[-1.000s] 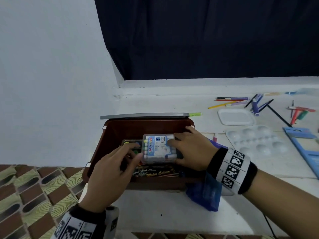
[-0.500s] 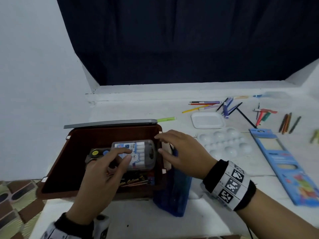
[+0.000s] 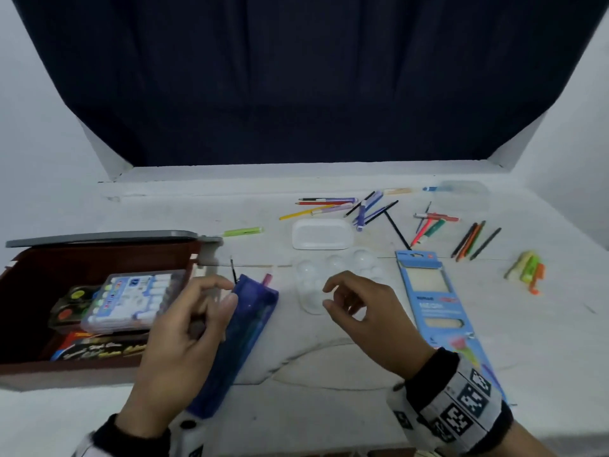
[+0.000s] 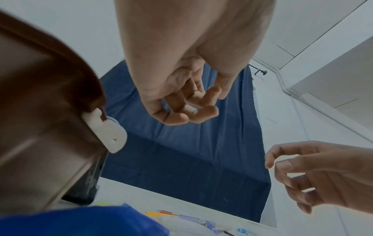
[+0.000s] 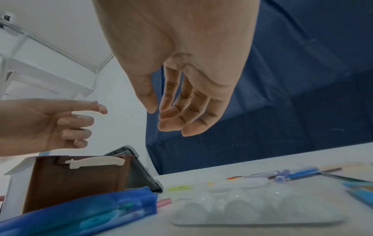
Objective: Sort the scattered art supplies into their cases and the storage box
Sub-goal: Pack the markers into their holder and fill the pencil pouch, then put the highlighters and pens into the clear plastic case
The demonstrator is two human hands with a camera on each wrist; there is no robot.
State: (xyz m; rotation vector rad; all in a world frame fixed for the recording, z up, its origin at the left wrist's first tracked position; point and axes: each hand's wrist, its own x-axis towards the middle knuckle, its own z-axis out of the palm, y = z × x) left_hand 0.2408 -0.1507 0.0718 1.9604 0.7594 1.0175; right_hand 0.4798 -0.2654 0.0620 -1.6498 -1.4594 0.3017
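Both empty, loosely curled: left hand above blue pencil case, right hand over white palette.

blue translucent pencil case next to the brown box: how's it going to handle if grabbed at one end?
The blue pencil case looks like soft, see-through plastic, so it probably sags rather than staying stiff. Pens show through its wall in the right wrist view, so the weight likely shifts inside. A pink pen pokes out of its far end, so tilting that end down may spill contents.
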